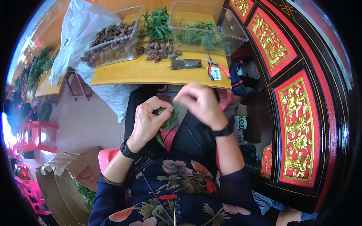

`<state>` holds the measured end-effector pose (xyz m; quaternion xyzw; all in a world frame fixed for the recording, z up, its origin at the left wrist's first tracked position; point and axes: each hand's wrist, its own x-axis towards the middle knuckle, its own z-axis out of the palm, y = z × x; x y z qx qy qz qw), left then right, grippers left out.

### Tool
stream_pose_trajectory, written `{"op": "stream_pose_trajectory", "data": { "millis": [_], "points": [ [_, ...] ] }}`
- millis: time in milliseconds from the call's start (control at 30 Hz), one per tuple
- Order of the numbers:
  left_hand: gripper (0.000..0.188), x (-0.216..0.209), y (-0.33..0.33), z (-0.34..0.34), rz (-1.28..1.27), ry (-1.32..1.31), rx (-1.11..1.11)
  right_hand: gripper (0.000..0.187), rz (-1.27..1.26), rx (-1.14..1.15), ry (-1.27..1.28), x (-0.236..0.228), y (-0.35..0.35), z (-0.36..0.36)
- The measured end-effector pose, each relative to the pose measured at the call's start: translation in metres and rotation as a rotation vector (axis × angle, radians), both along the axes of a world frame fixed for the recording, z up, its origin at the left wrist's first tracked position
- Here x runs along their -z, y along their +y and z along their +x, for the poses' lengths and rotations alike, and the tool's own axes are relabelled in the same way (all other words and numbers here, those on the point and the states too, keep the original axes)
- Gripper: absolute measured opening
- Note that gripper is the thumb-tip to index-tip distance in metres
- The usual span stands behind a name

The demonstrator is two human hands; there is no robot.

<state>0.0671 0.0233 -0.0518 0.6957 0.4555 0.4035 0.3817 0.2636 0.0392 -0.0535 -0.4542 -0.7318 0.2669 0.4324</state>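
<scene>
Above my lap, my left hand (148, 119) is closed in a pinch on a green artificial evergreen sprig (172, 117), whose lower tip hangs below the fingers. My right hand (200, 104) is raised just to the right of it, smeared by motion with fingers bent. Whether it holds anything I cannot tell. On the yellow table (151, 74) in front lie a heap of small pine cones (160, 51), a bundle of thin brown stems or wires (186, 64) and red-and-black-handled pliers (215, 68) on a white label.
Behind stand a clear bin of pine cones (113, 42), a heap of green sprigs (156, 25) and a clear bin (245, 38) with more sprigs. A black cabinet with gold-and-red panels (298, 132) closes off the right. A cardboard box (69, 180) and pink chairs (37, 137) are at left.
</scene>
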Motion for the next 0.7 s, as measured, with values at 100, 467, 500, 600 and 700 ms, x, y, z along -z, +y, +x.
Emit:
{"op": "stream_pose_trajectory", "data": {
  "millis": [100, 467, 500, 600, 700],
  "points": [
    [0.008, -0.001, 0.002, -0.006, -0.018, -0.058, -0.024, 0.034, 0.279, 0.460, -0.319, 0.009, 0.044, 0.040],
    [0.006, -0.009, 0.004, -0.026, -0.252, -0.248, 0.015, 0.061, -0.410, 0.561, -0.816, 0.017, 0.094, 0.062],
    [0.006, -0.009, 0.002, -0.027, -0.255, -0.271, 0.014, 0.060, -0.410, 0.550, -0.835, 0.017, 0.092, 0.058],
    [0.007, -0.012, -0.002, -0.026, -0.257, -0.317, 0.014, 0.056, -0.352, 0.571, -0.846, 0.020, 0.082, 0.060],
    [0.007, -0.022, -0.002, -0.030, -0.432, -0.429, 0.048, 0.049, -0.237, 0.625, -0.830, 0.029, 0.076, 0.065]
  ]
}}
